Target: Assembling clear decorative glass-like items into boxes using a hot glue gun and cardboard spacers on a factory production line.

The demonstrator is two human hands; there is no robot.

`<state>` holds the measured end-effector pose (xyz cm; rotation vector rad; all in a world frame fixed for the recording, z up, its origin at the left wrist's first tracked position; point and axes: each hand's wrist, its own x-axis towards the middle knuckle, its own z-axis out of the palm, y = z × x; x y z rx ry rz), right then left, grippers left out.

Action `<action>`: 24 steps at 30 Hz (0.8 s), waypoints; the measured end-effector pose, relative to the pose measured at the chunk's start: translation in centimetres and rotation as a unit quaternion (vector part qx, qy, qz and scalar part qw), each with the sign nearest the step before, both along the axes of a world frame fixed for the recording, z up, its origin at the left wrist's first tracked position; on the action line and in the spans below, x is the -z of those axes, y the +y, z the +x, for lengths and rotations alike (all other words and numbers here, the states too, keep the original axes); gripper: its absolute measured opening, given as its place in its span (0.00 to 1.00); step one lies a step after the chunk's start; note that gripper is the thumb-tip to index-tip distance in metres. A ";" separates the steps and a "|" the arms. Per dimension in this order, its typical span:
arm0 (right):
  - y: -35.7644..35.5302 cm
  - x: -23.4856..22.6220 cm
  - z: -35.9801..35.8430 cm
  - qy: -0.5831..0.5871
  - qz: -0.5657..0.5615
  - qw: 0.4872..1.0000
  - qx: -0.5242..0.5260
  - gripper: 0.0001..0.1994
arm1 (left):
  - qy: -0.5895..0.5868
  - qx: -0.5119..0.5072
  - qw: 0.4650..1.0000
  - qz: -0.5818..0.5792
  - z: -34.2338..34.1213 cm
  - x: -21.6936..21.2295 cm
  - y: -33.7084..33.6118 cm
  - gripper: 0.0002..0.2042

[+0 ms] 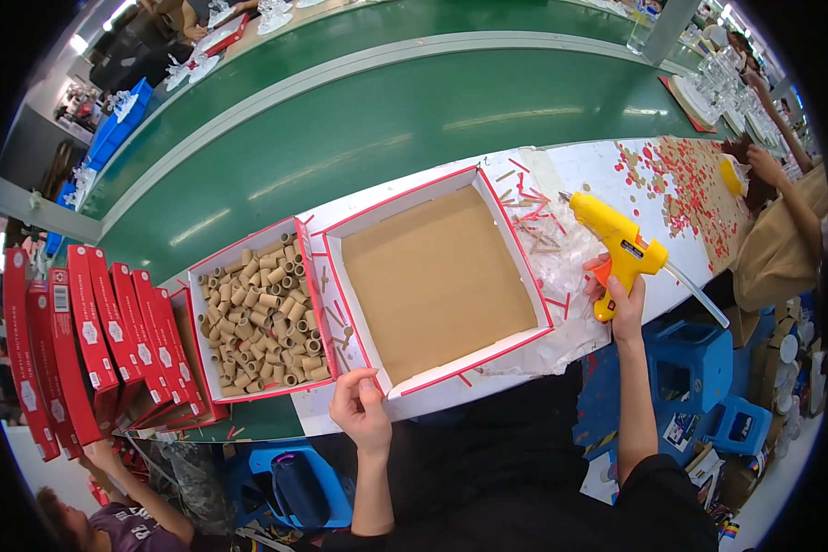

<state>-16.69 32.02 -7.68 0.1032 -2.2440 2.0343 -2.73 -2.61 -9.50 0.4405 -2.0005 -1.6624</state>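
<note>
In my right hand (624, 299) is a yellow glue gun (621, 241), its nozzle pointing up and left and a clear glue stick (695, 293) jutting from its back. My left hand (361, 414) is closed, fingers curled at the near left corner of an open shallow box (437, 276). Whatever those fingers pinch, if anything, is hidden. The box has white walls, red edges and a bare brown cardboard bottom. Left of it, a similar box (258, 317) is full of short brown cardboard tubes.
Red and brown strips (529, 212) lie on plastic beside the glue gun. Red and brown discs (676, 189) are scattered farther right, near another person's hand (762, 166). Red boxes (92, 340) stand in a row at left, where another person reaches. Blue stools (690, 363) stand below the table.
</note>
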 end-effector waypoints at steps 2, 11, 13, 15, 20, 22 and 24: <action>0.1 0.1 0.0 0.001 0.001 1.000 0.006 0.18 | 0.004 0.001 1.000 0.002 -0.2 0.1 0.2 0.06; 0.3 0.5 0.4 -0.042 -0.056 0.997 0.025 0.14 | 0.002 -0.027 1.000 -0.012 0.1 0.7 0.0 0.06; 0.2 0.2 0.3 -0.044 -0.057 0.997 0.004 0.14 | 0.006 -0.027 1.000 -0.014 0.1 0.5 0.0 0.06; 0.4 0.2 0.4 -0.041 -0.059 0.997 -0.002 0.14 | 0.018 -0.025 1.000 0.004 0.1 1.0 0.0 0.06; 0.6 0.5 0.2 -0.025 -0.065 0.998 -0.008 0.15 | 0.010 -0.026 1.000 0.004 0.1 1.6 -0.1 0.07; 0.9 0.8 0.2 -0.025 -0.062 0.997 -0.027 0.17 | 0.030 -0.038 0.998 -0.048 0.0 1.6 -0.4 0.06; 1.0 0.7 0.3 -0.021 -0.075 0.997 -0.030 0.17 | 0.046 -0.016 0.997 -0.060 -0.6 1.2 -0.2 0.07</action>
